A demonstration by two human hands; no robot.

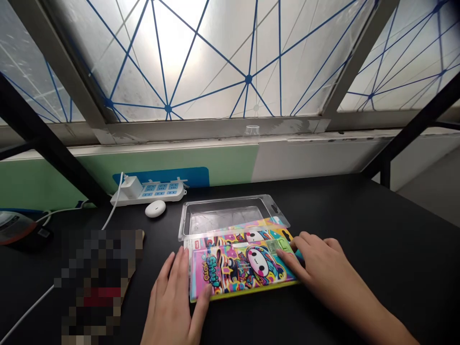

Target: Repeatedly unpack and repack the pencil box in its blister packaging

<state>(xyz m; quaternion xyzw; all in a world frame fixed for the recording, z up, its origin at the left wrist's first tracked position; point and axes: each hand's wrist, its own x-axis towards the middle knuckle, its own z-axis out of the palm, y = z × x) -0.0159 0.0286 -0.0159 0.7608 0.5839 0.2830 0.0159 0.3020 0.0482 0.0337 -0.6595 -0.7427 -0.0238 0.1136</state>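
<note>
A brightly printed pencil case (237, 270) with a cartoon character and a small green panel lies flat on the desk. Beneath it and showing behind it is a matching printed backing card (230, 238). My left hand (176, 292) is at the case's left end, fingers stretched along the edge and thumb on the near corner. At the right end, my right hand (319, 268) has its thumb over the lid and its fingers curled at the side. Between them shows a teal bit (299, 257) that I cannot make out. A clear plastic blister shell (226, 211) overlaps the card's far edge.
Behind on the left lie a white power strip (161, 190) with a plugged-in charger (131, 187) and a white earbud case (155, 209). A pixelated object (100, 282) occupies the left side, near a white cable (27, 309). Black frame bars (391, 134) slant upward at both sides.
</note>
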